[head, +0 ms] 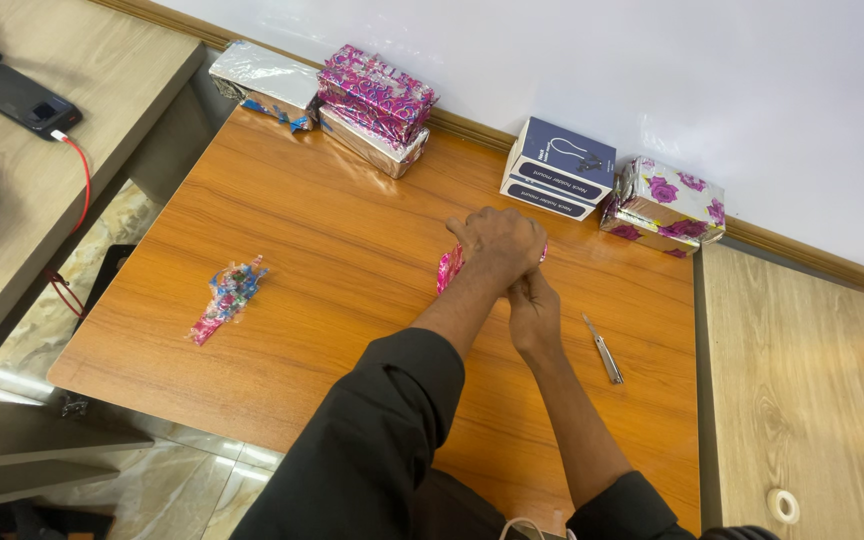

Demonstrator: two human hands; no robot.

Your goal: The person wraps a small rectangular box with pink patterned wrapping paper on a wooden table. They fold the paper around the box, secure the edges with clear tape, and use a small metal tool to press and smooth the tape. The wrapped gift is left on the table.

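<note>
My left hand (497, 245) is closed around a crumpled piece of pink patterned wrapping foil (448, 267), whose end sticks out to the left of the fist. Just under it, my right hand (533, 312) is closed too and pressed against the left hand; the left hand hides what its fingers grip. Both hands hover over the middle of an orange wooden table (352, 250). To the right of my right wrist, a small metal cutter knife (603, 349) lies on the table.
A scrap of blue and pink foil (227, 297) lies at the left. Wrapped boxes (372, 100) and a silver one (262, 78) stand at the back; stacked dark blue boxes (557, 168) and a floral wrapped box (664, 207) at back right. Phone (22, 100) on left desk; tape roll (782, 505) on right surface.
</note>
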